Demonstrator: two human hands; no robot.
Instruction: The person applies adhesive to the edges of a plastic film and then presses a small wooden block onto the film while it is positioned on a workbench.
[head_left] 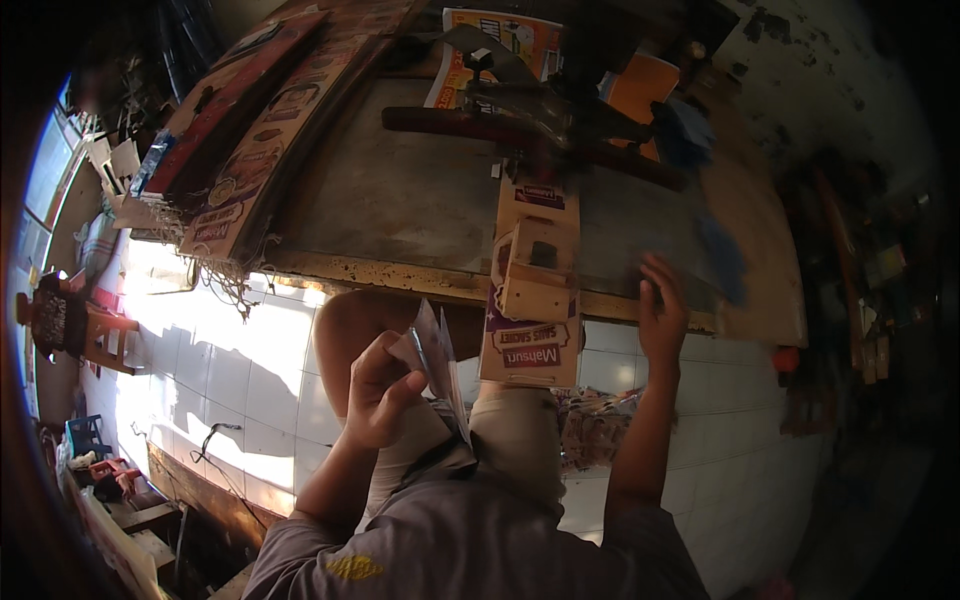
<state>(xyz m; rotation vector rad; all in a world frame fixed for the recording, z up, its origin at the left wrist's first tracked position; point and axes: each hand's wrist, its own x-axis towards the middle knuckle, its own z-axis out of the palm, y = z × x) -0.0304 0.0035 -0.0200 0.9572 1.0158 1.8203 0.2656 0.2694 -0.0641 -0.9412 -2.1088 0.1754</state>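
My left hand [385, 390] is closed on a thin, shiny folded sheet [440, 365], held upright above my lap; I cannot tell whether it is plastic or paper. My right hand [662, 310] is off the table's front edge with its fingers extended, holding nothing. Between the hands, a long tan and purple printed cardboard strip [530, 350] juts over the edge toward me. A smaller folded cardboard piece [541, 268] with a dark opening lies on it. The strip's far end runs beneath a dark metal hand tool with a long bar [540, 115].
Stacked printed cardboard strips [240, 190] with loose strings lie on the table's left side. Colourful printed sheets [500, 50] are at the back. A blue cloth-like thing [722, 255] is on the right. A small wooden stool [108, 335] stands on the tiled floor.
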